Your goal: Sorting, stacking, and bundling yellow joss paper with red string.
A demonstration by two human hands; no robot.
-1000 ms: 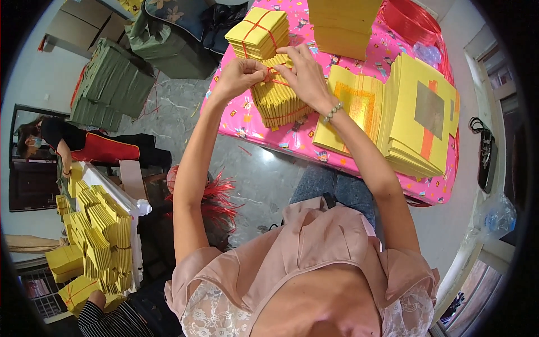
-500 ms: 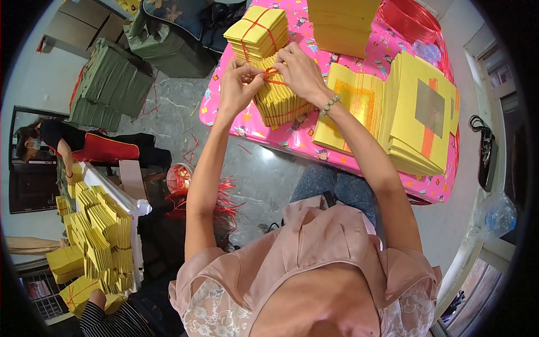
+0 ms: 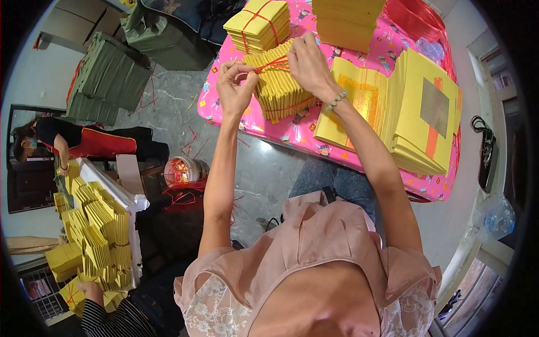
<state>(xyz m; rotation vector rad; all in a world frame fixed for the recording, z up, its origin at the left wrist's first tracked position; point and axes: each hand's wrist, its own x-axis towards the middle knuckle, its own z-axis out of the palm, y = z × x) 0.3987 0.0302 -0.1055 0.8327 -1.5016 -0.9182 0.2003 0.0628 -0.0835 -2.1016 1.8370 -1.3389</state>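
A stack of folded yellow paper (image 3: pixel 284 92) stands near the left edge of the pink-covered table. Red string (image 3: pixel 273 65) runs across its top, stretched between my two hands. My left hand (image 3: pixel 236 84) pinches one part of the string at the stack's left side. On the right, my right hand (image 3: pixel 310 66) is closed on the other part, over the stack's right edge; its fingertips are partly hidden. Behind this stack sits another yellow bundle (image 3: pixel 258 25), bound crosswise with red string.
Yellow paper sheets with orange and gold patches (image 3: pixel 418 112) lie at the table's right. A tall yellow stack (image 3: pixel 345 25) and red string coil (image 3: pixel 415 22) stand behind. Two other people work at a left table with yellow bundles (image 3: pixel 104 230). A bucket (image 3: pixel 188 171) stands on the floor.
My hands have drawn apart, my right one moving right and up, pulling the red string into longer strands. At lower left, another person's hand has come further into view at a tied bundle.
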